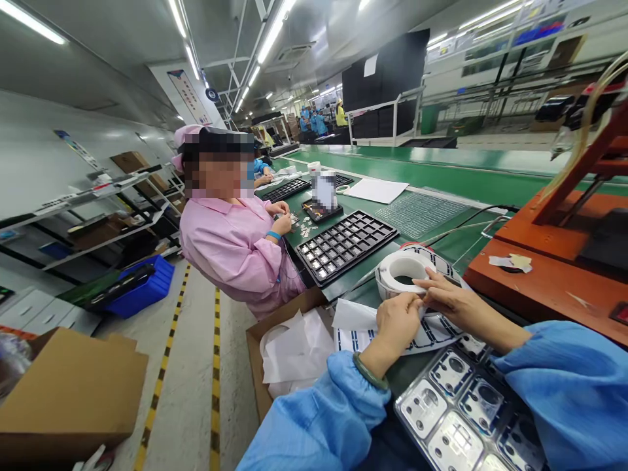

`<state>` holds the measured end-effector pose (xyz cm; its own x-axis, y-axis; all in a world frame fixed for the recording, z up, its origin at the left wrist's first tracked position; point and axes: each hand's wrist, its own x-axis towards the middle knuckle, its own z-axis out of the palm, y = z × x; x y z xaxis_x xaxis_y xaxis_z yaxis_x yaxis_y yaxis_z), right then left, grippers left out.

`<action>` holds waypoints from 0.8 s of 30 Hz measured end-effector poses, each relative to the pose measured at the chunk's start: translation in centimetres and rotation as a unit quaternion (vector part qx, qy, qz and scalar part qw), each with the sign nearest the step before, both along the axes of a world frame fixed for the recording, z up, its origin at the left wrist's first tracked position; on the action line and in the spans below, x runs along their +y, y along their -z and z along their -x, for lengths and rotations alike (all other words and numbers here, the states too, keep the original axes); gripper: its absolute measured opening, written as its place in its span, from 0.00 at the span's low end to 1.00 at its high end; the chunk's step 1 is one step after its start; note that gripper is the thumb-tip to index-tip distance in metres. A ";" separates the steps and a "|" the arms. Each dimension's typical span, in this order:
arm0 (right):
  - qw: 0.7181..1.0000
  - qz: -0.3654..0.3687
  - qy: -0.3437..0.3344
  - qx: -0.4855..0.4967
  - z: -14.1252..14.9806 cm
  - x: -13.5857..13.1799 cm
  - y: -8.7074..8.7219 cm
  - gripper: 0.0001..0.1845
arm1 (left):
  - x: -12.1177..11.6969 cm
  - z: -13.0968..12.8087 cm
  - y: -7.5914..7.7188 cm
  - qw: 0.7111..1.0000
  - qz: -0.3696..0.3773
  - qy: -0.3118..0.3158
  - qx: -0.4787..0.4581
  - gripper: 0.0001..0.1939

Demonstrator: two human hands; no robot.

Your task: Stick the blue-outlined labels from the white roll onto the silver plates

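Observation:
My left hand (398, 322) is closed in a pinch above a strip of white backing with blue-and-black stickers (356, 337). Against its fingertips meet the fingers of my right hand (454, 299), also pinched; whatever lies between them is too small to make out. Just behind them a roll of white tape or stickers (387, 271) lies on the bench, with my right fingers over its near rim. Below my forearms, a clear plastic tray (454, 418) holds several silvery square plates with dark holes. My right sleeve covers part of it.
An orange machine (520, 248) stands at the right with cables. Beyond the roll is a black compartment tray (346, 245) with small parts. A co-worker in pink (230, 248) sits at the left. A carton (252, 343) of white backing paper stands by the green bench (333, 288).

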<state>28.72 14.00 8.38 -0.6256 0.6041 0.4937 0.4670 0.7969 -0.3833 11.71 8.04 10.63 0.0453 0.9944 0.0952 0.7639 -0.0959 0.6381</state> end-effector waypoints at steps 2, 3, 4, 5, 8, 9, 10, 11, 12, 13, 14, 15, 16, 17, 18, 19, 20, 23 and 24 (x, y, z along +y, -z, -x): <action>1.000 0.005 -0.002 0.003 0.2 -0.1 0.0 0.15 | 0.2 0.0 -0.1 1.000 0.006 -0.006 -0.012 0.12; 1.000 0.006 -0.004 0.005 0.2 -0.1 0.1 0.15 | 0.3 0.1 -0.1 1.000 0.008 -0.008 -0.015 0.12; 1.000 0.006 -0.005 0.008 0.3 -0.1 0.2 0.15 | 0.4 0.1 -0.2 1.000 0.008 -0.011 -0.016 0.12; 1.000 0.007 -0.007 0.011 0.3 -0.1 0.3 0.16 | 0.5 0.1 -0.2 1.000 0.008 -0.014 -0.016 0.12; 1.000 0.014 -0.010 0.023 0.3 0.0 0.5 0.14 | 0.5 0.2 -0.2 1.000 0.002 -0.025 -0.010 0.11; 0.999 0.017 -0.010 0.026 0.2 0.1 0.5 0.13 | 0.5 0.2 -0.2 1.000 0.000 -0.031 -0.007 0.11; 0.999 0.017 -0.010 0.027 0.1 0.1 0.5 0.12 | 0.5 0.2 -0.3 0.999 -0.003 -0.037 -0.003 0.11; 1.000 0.016 -0.009 0.025 0.1 0.2 0.4 0.10 | 0.4 0.2 -0.3 0.999 -0.006 -0.044 0.000 0.11; 1.000 0.013 -0.006 0.023 0.1 0.2 0.3 0.07 | 0.4 0.3 -0.3 0.999 -0.010 -0.049 0.002 0.11; 1.000 0.010 -0.004 0.019 0.1 0.3 0.2 0.05 | 0.3 0.3 -0.4 0.998 -0.016 -0.054 0.004 0.11; 1.000 0.007 -0.001 0.015 0.1 0.4 0.1 0.04 | 0.3 0.3 -0.4 0.998 -0.022 -0.057 0.005 0.11; 1.000 0.006 0.004 0.012 0.2 0.5 0.0 0.05 | 0.2 0.3 -0.4 0.998 -0.030 -0.058 0.006 0.10; 1.000 0.006 0.009 0.009 0.3 0.6 0.0 0.06 | 0.2 0.4 -0.4 0.997 -0.039 -0.059 0.006 0.09; 1.000 0.008 0.016 0.007 0.4 0.7 0.0 0.06 | 0.3 0.4 -0.4 0.997 -0.049 -0.061 0.005 0.08; 1.000 0.010 0.023 0.005 0.5 0.9 0.0 0.07 | 0.4 0.4 -0.3 0.996 -0.061 -0.065 0.003 0.07; 0.999 0.013 0.030 0.003 0.6 1.0 0.0 0.07 | 0.6 0.5 -0.2 0.995 -0.075 -0.072 0.000 0.06; 0.999 0.017 0.037 0.001 0.7 1.1 0.0 0.08 | 0.8 0.7 -0.2 0.992 -0.091 -0.083 -0.004 0.04; 0.998 0.030 0.049 -0.006 0.6 1.1 -0.1 0.07 | 1.3 2.3 -0.6 0.977 -0.158 -0.141 -0.025 0.03; 0.998 0.034 0.051 -0.008 0.5 1.1 -0.2 0.07 | 1.2 3.3 -0.9 0.967 -0.188 -0.167 -0.035 0.04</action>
<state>28.18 15.07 8.60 -0.5670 0.6960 0.4405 0.5503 0.7180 -0.4261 8.37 9.28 11.55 -0.2916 0.8474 0.4438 0.7485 -0.0867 0.6574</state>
